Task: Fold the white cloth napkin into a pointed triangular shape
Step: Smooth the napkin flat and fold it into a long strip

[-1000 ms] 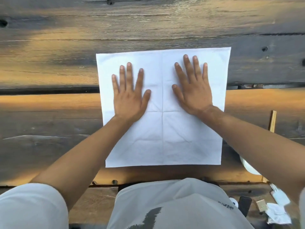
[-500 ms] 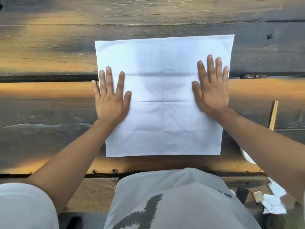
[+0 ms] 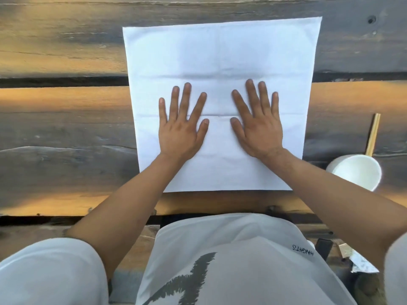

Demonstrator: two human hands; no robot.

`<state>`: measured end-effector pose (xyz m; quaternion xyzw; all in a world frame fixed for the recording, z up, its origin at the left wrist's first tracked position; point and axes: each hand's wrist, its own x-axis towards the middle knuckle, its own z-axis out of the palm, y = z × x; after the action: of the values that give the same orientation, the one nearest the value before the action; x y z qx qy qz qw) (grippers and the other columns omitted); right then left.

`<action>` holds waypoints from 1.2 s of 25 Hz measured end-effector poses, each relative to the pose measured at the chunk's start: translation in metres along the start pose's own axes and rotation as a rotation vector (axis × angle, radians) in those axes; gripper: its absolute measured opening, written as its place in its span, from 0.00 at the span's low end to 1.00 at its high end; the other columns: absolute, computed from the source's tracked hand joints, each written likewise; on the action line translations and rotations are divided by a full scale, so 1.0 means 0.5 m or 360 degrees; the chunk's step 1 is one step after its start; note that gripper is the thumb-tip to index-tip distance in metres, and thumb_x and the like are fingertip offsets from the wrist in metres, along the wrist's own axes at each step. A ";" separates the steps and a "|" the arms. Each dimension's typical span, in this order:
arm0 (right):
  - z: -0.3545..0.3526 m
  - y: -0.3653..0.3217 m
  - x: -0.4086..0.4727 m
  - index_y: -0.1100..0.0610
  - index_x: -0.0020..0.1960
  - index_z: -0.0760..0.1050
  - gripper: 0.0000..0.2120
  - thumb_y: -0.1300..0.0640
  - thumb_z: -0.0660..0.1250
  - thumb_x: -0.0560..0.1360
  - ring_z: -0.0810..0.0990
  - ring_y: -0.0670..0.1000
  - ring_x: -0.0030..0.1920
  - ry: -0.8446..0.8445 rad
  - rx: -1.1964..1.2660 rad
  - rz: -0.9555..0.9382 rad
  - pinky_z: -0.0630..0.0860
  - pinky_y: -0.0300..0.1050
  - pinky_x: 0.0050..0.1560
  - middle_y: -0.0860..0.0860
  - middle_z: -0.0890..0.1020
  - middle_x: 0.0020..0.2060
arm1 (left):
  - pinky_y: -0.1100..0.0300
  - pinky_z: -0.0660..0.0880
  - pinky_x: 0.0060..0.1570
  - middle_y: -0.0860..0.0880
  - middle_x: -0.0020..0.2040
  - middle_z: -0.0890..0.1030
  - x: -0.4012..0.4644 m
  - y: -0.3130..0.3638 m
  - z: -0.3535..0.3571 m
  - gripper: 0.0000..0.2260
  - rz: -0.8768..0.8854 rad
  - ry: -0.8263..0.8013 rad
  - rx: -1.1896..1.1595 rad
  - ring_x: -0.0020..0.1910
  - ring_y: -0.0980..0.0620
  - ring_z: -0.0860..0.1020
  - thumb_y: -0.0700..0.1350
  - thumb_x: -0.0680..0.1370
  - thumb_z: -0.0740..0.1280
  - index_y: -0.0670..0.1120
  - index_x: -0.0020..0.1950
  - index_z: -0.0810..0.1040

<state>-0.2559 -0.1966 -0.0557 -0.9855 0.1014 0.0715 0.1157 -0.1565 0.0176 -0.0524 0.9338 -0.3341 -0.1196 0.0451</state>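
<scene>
A white cloth napkin (image 3: 220,51) lies spread flat and unfolded on the wooden plank table, with faint crease lines across its middle. My left hand (image 3: 179,126) rests palm down on the napkin, left of its centre, fingers spread. My right hand (image 3: 259,126) lies flat beside it, right of the centre, fingers spread too. Both thumbs point inward with a small gap between them. Neither hand holds anything.
A white bowl (image 3: 354,170) stands at the table's right edge, close to the napkin's near right corner. A pair of wooden chopsticks (image 3: 373,134) lies just beyond it. Dark gaps run between the table planks (image 3: 66,119). Small scraps lie on the bench at lower right.
Both hands slid from the napkin's outer edges back to its middle, side by side. Before that they had swept outward from the centre. The napkin stays flat.
</scene>
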 end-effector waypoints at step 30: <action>0.017 -0.058 -0.123 0.54 0.83 0.51 0.30 0.43 0.50 0.85 0.46 0.62 0.82 -0.0057 0.0101 -0.0098 0.47 0.66 0.79 0.58 0.50 0.82 | 0.33 0.47 0.78 0.40 0.84 0.49 -0.108 0.084 0.020 0.29 -0.0015 -0.0023 -0.0052 0.83 0.38 0.47 0.59 0.86 0.51 0.50 0.85 0.52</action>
<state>-0.3103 -0.1559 -0.0478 -0.9826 0.0711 0.0824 0.1507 -0.2250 0.0193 -0.0448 0.9336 -0.3281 -0.1319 0.0576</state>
